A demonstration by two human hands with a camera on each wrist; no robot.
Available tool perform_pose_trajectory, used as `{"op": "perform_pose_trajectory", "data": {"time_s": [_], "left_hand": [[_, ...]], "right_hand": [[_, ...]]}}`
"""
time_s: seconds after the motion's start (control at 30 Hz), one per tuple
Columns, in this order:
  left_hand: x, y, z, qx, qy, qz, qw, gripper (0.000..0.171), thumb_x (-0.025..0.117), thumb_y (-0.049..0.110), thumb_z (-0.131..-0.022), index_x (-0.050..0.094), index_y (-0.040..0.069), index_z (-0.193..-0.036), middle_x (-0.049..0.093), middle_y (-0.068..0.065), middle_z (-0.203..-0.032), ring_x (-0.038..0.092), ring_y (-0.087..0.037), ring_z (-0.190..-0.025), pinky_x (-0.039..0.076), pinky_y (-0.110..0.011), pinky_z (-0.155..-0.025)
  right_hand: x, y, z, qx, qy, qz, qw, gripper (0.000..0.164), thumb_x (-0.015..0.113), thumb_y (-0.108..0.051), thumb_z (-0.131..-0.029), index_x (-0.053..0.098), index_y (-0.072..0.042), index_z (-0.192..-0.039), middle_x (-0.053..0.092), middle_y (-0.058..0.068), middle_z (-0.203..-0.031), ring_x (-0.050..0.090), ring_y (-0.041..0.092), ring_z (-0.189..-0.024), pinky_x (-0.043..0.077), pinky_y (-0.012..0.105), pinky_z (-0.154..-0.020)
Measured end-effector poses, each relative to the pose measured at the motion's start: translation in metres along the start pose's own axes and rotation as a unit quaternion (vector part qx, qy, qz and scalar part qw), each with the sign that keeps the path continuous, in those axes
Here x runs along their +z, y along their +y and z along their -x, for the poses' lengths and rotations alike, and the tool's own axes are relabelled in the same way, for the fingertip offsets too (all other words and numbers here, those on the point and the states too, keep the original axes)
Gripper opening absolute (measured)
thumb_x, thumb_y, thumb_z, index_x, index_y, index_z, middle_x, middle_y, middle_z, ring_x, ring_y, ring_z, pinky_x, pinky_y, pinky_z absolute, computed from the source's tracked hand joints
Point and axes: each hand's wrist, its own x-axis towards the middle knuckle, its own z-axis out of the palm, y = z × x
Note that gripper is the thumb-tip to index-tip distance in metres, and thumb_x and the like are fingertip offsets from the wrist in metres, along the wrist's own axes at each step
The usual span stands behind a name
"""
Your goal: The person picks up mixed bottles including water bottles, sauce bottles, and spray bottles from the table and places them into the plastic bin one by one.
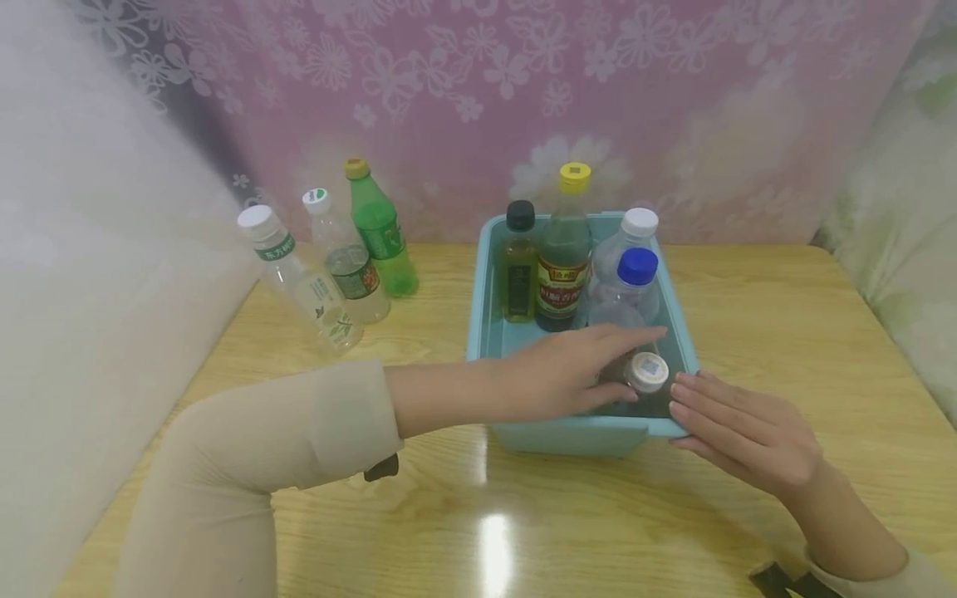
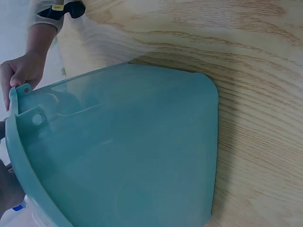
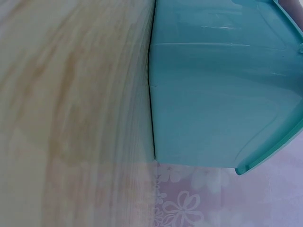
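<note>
A light blue plastic basin (image 1: 483,274) stands on the table. Low in its front right corner is a clear bottle with a white cap (image 1: 647,371). My left hand (image 1: 561,374) reaches over the front rim and holds this bottle below the cap, thumb on the near side and forefinger stretched along the far side; its other fingers are hidden. At the front right corner my right hand (image 1: 748,428) grips the basin's rim, fingers laid over the edge. In the left wrist view, the right hand (image 2: 26,73) shows at that rim.
Behind in the basin stand a black-capped bottle (image 1: 519,266), a yellow-capped bottle (image 1: 563,266), a white-capped clear bottle (image 1: 638,224) and a blue-capped one (image 1: 637,267). Left on the table are two clear bottles (image 1: 306,291) (image 1: 347,257) and a green one (image 1: 383,232). A flowered cloth (image 1: 419,108) hangs behind.
</note>
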Motion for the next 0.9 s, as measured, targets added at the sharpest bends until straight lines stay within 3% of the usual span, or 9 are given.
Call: {"op": "perform_pose_trajectory", "data": {"time_s": [0.17, 0.43, 0.57, 0.7, 0.77, 0.83, 0.9], "left_hand": [[-0.005, -0.002, 0.012, -0.016, 0.012, 0.018, 0.9997, 0.079, 0.060, 0.036, -0.092, 0.015, 0.014, -0.152, 0.041, -0.003, -0.147, 0.044, -0.009, -0.128, 0.038, -0.014, -0.101], [-0.011, -0.008, 0.032, -0.046, 0.031, -0.002, 0.9985, 0.088, 0.060, 0.047, -0.089, 0.007, 0.022, -0.153, 0.032, -0.001, -0.153, 0.039, -0.014, -0.134, 0.040, -0.027, -0.105], [-0.014, -0.012, 0.040, -0.043, 0.067, -0.021, 0.9966, 0.090, 0.064, 0.046, -0.087, 0.009, 0.019, -0.153, 0.032, -0.002, -0.152, 0.040, -0.015, -0.134, 0.040, -0.027, -0.105], [-0.016, -0.020, 0.048, -0.004, 0.151, -0.071, 0.9861, 0.092, 0.072, 0.042, -0.082, 0.022, 0.009, -0.151, 0.045, -0.007, -0.145, 0.048, -0.016, -0.127, 0.049, -0.025, -0.093], [-0.017, -0.026, 0.051, 0.015, 0.187, -0.100, 0.9771, 0.092, 0.074, 0.041, -0.080, 0.026, 0.004, -0.149, 0.050, -0.010, -0.140, 0.057, -0.017, -0.117, 0.053, -0.020, -0.076], [-0.018, -0.032, 0.053, 0.027, 0.210, -0.118, 0.9703, 0.091, 0.075, 0.041, -0.079, 0.028, 0.002, -0.147, 0.051, -0.012, -0.138, 0.063, -0.017, -0.099, 0.049, -0.017, -0.060], [-0.019, -0.037, 0.056, 0.035, 0.221, -0.126, 0.9663, 0.091, 0.075, 0.041, -0.079, 0.029, 0.001, -0.147, 0.051, -0.013, -0.138, 0.062, -0.014, -0.074, 0.040, -0.016, -0.048]], "right_hand": [[-0.002, 0.000, 0.007, 0.002, -0.001, -0.003, 1.000, 0.021, 0.067, -0.014, -0.088, 0.073, 0.003, -0.097, 0.071, 0.018, -0.096, 0.068, 0.026, -0.098, 0.052, 0.030, -0.091], [-0.004, 0.002, 0.012, 0.004, -0.003, -0.001, 1.000, 0.021, 0.068, -0.016, -0.087, 0.074, 0.003, -0.096, 0.072, 0.018, -0.093, 0.069, 0.027, -0.095, 0.052, 0.031, -0.090], [-0.002, 0.002, 0.010, 0.006, 0.001, -0.005, 1.000, 0.020, 0.068, -0.015, -0.087, 0.074, 0.003, -0.095, 0.072, 0.018, -0.092, 0.069, 0.027, -0.095, 0.053, 0.031, -0.089], [-0.001, 0.002, 0.008, 0.006, 0.002, -0.007, 1.000, 0.020, 0.068, -0.015, -0.087, 0.074, 0.003, -0.095, 0.072, 0.018, -0.092, 0.069, 0.027, -0.094, 0.053, 0.032, -0.089], [-0.001, 0.002, 0.008, 0.006, 0.003, -0.008, 1.000, 0.020, 0.069, -0.015, -0.087, 0.074, 0.003, -0.095, 0.072, 0.018, -0.092, 0.069, 0.027, -0.094, 0.053, 0.032, -0.089], [-0.001, 0.002, 0.009, 0.007, 0.005, -0.009, 1.000, 0.020, 0.069, -0.015, -0.087, 0.074, 0.002, -0.094, 0.072, 0.018, -0.092, 0.069, 0.027, -0.094, 0.053, 0.032, -0.089], [-0.002, 0.002, 0.010, 0.007, 0.005, -0.010, 1.000, 0.020, 0.069, -0.015, -0.087, 0.074, 0.002, -0.094, 0.072, 0.018, -0.092, 0.069, 0.027, -0.094, 0.053, 0.032, -0.089]]}}
